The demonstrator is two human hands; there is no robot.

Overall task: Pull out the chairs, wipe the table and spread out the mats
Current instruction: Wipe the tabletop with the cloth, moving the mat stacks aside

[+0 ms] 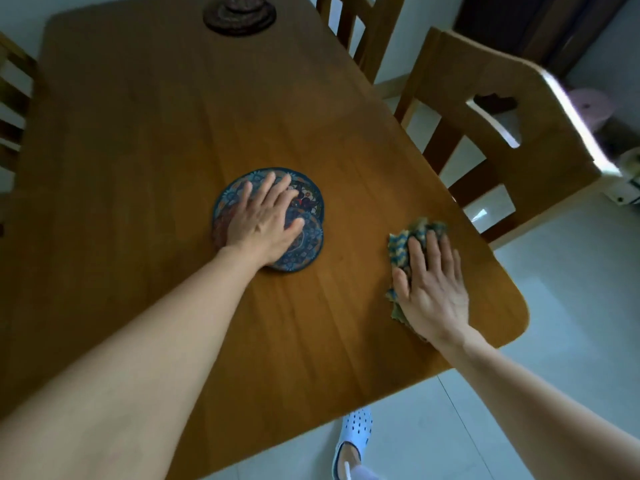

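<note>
On the wooden table (pixel 173 133), the right hand (pixel 433 289) presses a crumpled cloth (pixel 401 251) with flat, straight fingers near the table's right edge. The left hand (pixel 265 221) lies flat, fingers spread, on overlapping round mats (pixel 304 244) mid-table. A chair (pixel 502 109) stands beyond the right edge.

Pale tiled floor (pixel 571 306) surrounding the furniture. A light blue perforated clog (pixel 353 441) on a foot stands on the tiles at the lower edge of the view. At upper right, a dark doorway or panel (pixel 540 26); below it a blurred pink object (pixel 588 105) and white items (pixel 627 188), too indistinct to identify.
</note>
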